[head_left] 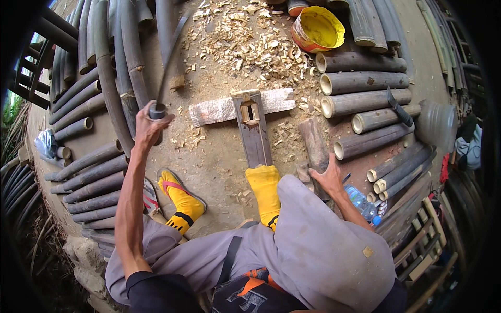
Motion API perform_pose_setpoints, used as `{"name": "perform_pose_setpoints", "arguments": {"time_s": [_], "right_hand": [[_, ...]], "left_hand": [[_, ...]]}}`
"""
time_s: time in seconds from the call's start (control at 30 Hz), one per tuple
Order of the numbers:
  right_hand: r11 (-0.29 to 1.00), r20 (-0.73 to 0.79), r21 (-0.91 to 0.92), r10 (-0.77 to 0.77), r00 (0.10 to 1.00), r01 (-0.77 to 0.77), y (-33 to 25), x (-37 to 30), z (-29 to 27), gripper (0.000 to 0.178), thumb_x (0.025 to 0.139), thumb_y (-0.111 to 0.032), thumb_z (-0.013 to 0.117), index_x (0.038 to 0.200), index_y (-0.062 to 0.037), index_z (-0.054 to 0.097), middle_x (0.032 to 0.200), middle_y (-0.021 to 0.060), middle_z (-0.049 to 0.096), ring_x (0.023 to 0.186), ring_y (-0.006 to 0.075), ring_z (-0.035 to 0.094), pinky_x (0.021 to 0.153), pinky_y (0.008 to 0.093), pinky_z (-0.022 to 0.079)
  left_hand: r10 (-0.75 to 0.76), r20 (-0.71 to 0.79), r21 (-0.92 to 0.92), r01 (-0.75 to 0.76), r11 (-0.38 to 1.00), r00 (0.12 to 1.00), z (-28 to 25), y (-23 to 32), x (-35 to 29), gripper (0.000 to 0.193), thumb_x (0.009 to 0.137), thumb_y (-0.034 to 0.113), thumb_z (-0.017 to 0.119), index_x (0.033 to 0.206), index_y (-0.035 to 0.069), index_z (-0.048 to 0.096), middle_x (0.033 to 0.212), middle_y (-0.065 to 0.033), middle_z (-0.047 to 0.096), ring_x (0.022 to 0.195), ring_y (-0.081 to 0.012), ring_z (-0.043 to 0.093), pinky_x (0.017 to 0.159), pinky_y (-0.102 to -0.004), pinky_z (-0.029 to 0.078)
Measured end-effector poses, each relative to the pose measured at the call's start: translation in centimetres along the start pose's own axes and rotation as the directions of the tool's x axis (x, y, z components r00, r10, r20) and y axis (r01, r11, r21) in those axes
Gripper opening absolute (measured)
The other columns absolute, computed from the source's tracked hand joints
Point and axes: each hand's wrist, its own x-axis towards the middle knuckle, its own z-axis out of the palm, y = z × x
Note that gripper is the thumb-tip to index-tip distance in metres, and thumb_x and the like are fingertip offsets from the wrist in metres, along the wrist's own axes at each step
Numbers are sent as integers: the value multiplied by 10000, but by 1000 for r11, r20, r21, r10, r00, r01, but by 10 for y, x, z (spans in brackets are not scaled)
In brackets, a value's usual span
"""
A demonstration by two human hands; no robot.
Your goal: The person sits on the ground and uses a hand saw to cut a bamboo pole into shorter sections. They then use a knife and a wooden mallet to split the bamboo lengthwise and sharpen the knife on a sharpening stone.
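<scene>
My left hand (150, 123) is closed round the dark handle of a machete (170, 52), its long blade pointing away from me. My right hand (329, 179) hangs with fingers spread and nothing in it, close to the near end of a rough wooden billet (315, 141). Between the hands lies a dark bamboo piece (253, 143) with a rectangular hole cut near its far end. That far end rests across a pale, chipped log (211, 111). My foot in a yellow sock (262, 188) is against its near end.
Bamboo poles (112, 96) lie at left, and cut bamboo lengths (365, 82) are stacked at right. A curved dark blade (399, 108) rests on those lengths. Wood chips (245, 41) cover the far ground beside a yellow-lined bucket (319, 30). A plastic bottle (361, 203) lies beside my right forearm.
</scene>
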Motion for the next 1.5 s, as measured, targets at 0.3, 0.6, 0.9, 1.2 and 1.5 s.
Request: {"name": "perform_pose_setpoints", "arguments": {"time_s": [0.3,0.6,0.9,1.2,1.5], "right_hand": [[988,-9,127,-84,996,84,-12,0,7,937,700,-180,723,1470,-40,207,1298,313,490,1194,437,511,1021,449,409],[992,-40,74,-95,995,98,-14,-2,16,977,722,-180,719,1494,-61,132,1240,351,531,1145,473,552,1004,475,435],[990,-44,108,-87,995,91,-15,-3,17,976,706,-166,730,1494,-59,164,1272,339,519,1171,456,542,1005,469,434],[988,-53,144,-51,997,58,2,7,20,933,688,-162,733,1464,-52,226,1236,310,555,1122,441,577,972,470,455],[988,-68,138,-64,996,72,-11,12,9,1028,628,-162,779,1493,-98,226,1370,270,468,1255,397,491,1051,419,408]], "left_hand": [[135,339,446,-286,848,931,3,-6,-4,226,645,159,656,789,8,570,660,-145,570,580,-272,546,609,-380,465],[453,97,563,-425,709,886,89,113,61,252,748,123,646,967,32,558,805,-146,552,747,-287,567,617,-416,469],[441,400,859,-496,123,803,198,231,177,153,963,148,487,910,22,555,714,-58,542,522,-105,455,381,-278,374],[556,427,372,-699,611,714,108,115,148,277,780,260,617,962,92,492,702,-72,531,624,-208,510,541,-340,432],[64,463,520,-329,788,884,7,15,27,296,637,226,672,790,-12,586,622,-150,577,573,-285,581,610,-390,473]]}}
